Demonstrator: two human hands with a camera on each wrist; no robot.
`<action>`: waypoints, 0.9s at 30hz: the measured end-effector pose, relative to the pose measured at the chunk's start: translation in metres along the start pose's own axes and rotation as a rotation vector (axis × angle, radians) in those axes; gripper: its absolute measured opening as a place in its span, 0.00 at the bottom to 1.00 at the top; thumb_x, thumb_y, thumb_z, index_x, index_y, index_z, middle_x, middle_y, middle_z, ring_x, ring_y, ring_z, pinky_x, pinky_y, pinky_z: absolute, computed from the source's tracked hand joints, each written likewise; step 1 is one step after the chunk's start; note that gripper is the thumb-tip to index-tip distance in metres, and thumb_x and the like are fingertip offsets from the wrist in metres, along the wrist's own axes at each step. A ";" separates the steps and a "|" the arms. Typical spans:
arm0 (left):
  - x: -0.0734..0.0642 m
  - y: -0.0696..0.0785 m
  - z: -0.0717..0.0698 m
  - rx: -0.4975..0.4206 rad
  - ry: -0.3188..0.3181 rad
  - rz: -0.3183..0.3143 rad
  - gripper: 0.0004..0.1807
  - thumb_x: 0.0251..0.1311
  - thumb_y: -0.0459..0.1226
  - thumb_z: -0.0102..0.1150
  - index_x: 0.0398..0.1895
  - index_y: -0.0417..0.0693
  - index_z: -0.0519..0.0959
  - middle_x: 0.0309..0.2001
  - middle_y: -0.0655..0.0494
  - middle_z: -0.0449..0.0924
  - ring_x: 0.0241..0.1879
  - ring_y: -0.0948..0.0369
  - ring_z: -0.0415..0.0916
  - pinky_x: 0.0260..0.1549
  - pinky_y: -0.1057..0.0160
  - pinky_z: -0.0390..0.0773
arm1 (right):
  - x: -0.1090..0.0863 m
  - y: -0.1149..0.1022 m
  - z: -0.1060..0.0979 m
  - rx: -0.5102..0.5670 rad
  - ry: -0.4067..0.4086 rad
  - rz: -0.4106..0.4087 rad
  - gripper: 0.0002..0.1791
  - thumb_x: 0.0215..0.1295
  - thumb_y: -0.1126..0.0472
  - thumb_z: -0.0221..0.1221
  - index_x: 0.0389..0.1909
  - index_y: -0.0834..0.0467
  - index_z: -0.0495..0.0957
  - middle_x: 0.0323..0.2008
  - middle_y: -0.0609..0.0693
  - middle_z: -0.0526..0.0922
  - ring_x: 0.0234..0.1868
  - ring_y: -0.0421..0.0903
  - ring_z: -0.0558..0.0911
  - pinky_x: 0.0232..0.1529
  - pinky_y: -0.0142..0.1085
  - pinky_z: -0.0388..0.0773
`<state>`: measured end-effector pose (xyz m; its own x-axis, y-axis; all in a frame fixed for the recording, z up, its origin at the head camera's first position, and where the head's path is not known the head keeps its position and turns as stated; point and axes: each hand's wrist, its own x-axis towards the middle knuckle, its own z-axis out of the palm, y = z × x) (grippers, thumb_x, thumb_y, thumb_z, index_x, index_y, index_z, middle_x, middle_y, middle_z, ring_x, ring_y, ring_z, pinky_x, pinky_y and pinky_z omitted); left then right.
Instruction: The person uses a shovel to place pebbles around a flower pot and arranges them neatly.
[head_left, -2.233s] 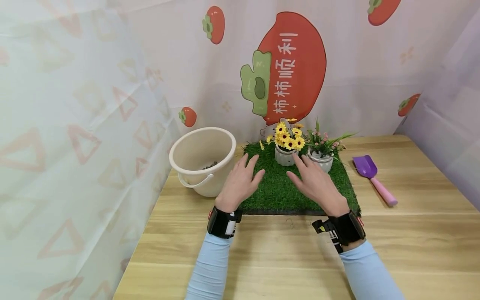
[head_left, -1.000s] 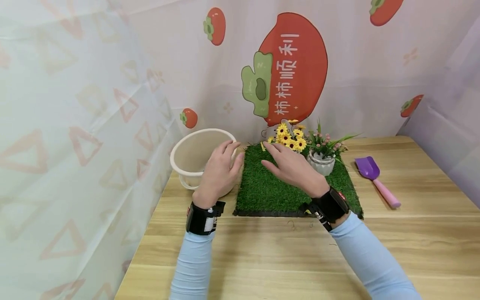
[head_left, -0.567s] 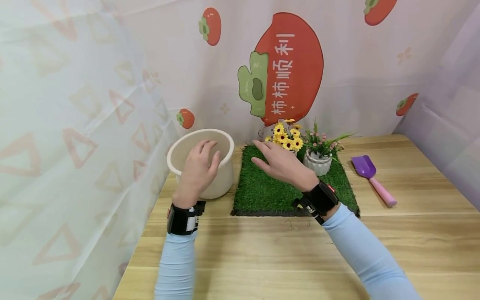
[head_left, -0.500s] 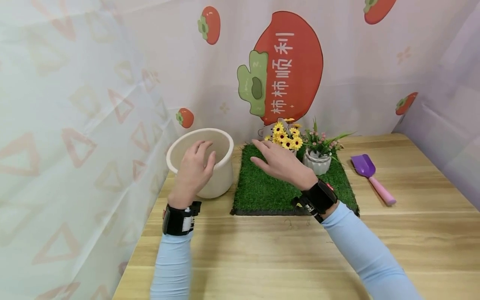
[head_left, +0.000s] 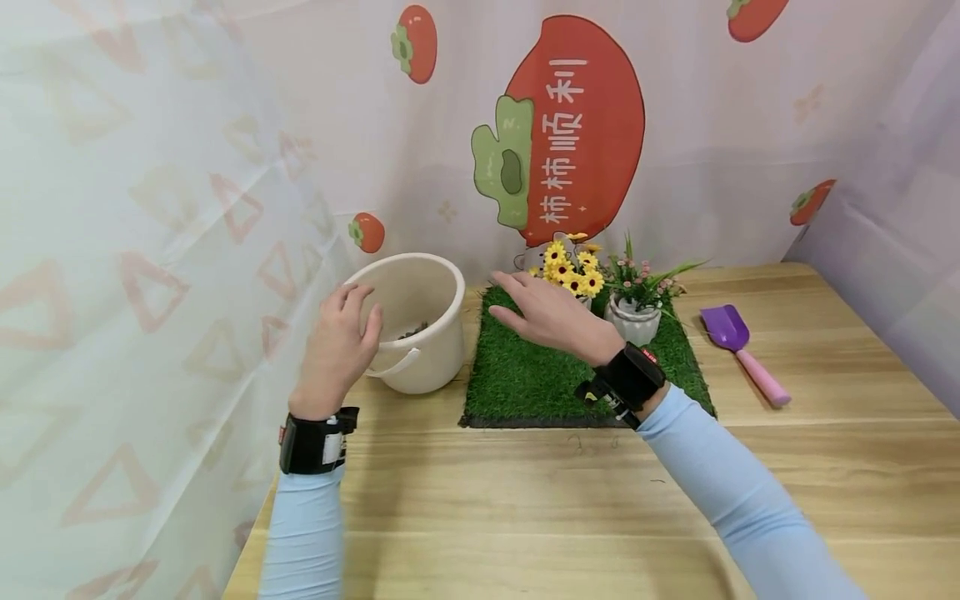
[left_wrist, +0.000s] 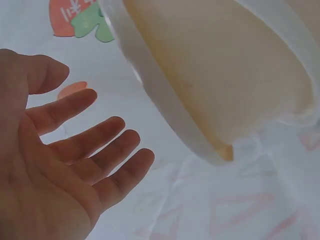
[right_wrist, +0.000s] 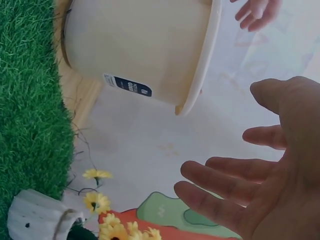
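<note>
A cream bucket (head_left: 431, 367) with a white handle stands at the left of the table, some dark grey bits (head_left: 412, 331) at its bottom. My left hand (head_left: 333, 346) is raised at the bucket's left side, overlapping its rim in the head view. In the left wrist view its fingers (left_wrist: 95, 135) are spread apart from the bucket, holding nothing. Over the green turf mat (head_left: 525, 383) hovers my right hand (head_left: 555, 317), its fingers extended and nothing held. It partly hides the white pot of yellow flowers (head_left: 564, 271) behind it in the head view.
Beside the yellow flowers, a pale pot of pink flowers (head_left: 633, 321) stands on the mat. A purple scoop with a pink handle (head_left: 742, 350) lies on the wooden table (head_left: 525, 508) at right. Printed cloth walls (head_left: 420, 167) border the table at the back and sides.
My left hand has travelled left, from beside the mat across the front of the bucket to its left side. The right hand has shifted left, away from the flower pots.
</note>
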<state>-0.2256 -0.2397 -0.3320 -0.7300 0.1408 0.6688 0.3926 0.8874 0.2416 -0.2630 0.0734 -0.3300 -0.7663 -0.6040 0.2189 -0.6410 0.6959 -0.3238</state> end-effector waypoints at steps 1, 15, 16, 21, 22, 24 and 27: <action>-0.001 -0.004 -0.002 0.015 -0.004 -0.008 0.18 0.67 0.36 0.54 0.55 0.33 0.76 0.55 0.31 0.74 0.55 0.35 0.72 0.54 0.38 0.72 | 0.001 0.000 -0.001 0.008 -0.007 -0.004 0.34 0.77 0.43 0.43 0.77 0.53 0.51 0.73 0.57 0.62 0.72 0.53 0.65 0.70 0.44 0.63; -0.008 -0.055 -0.007 0.060 -0.037 -0.161 0.24 0.69 0.37 0.49 0.63 0.31 0.69 0.58 0.28 0.72 0.56 0.33 0.71 0.52 0.34 0.71 | 0.020 0.001 0.002 0.047 -0.029 0.009 0.33 0.77 0.45 0.44 0.77 0.53 0.51 0.72 0.57 0.63 0.72 0.55 0.65 0.68 0.46 0.66; -0.008 -0.056 -0.007 0.057 -0.042 -0.178 0.24 0.70 0.38 0.49 0.64 0.32 0.68 0.58 0.28 0.72 0.56 0.33 0.71 0.52 0.34 0.71 | 0.023 0.001 0.002 0.047 -0.030 0.010 0.33 0.77 0.45 0.44 0.76 0.53 0.52 0.72 0.57 0.63 0.71 0.55 0.66 0.68 0.46 0.66; -0.007 -0.061 -0.006 0.033 -0.053 -0.254 0.27 0.72 0.44 0.45 0.67 0.35 0.67 0.60 0.30 0.71 0.60 0.36 0.69 0.53 0.35 0.71 | 0.035 0.000 0.004 0.056 -0.029 0.019 0.32 0.77 0.46 0.45 0.76 0.52 0.52 0.71 0.58 0.64 0.70 0.55 0.68 0.66 0.46 0.68; -0.006 -0.061 -0.006 0.031 -0.055 -0.264 0.27 0.73 0.45 0.45 0.67 0.36 0.67 0.61 0.30 0.70 0.60 0.36 0.69 0.53 0.35 0.71 | 0.038 0.000 0.005 0.049 -0.024 0.018 0.32 0.77 0.46 0.45 0.76 0.52 0.53 0.71 0.58 0.65 0.70 0.54 0.68 0.66 0.45 0.68; -0.005 -0.062 -0.005 0.038 -0.059 -0.275 0.27 0.73 0.46 0.44 0.67 0.37 0.67 0.61 0.30 0.70 0.60 0.35 0.69 0.54 0.35 0.70 | 0.043 0.000 0.007 0.037 -0.018 0.009 0.32 0.77 0.46 0.45 0.76 0.53 0.53 0.71 0.58 0.65 0.69 0.54 0.68 0.66 0.45 0.69; -0.004 -0.064 -0.004 0.061 -0.060 -0.290 0.28 0.74 0.47 0.42 0.67 0.36 0.66 0.61 0.30 0.70 0.59 0.34 0.69 0.53 0.34 0.70 | 0.049 -0.002 0.009 0.029 -0.015 -0.006 0.33 0.77 0.45 0.46 0.76 0.55 0.53 0.70 0.59 0.65 0.69 0.54 0.69 0.64 0.47 0.71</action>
<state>-0.2461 -0.2985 -0.3474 -0.8391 -0.0985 0.5350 0.1297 0.9189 0.3726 -0.2983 0.0389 -0.3268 -0.7617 -0.6139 0.2074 -0.6438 0.6809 -0.3491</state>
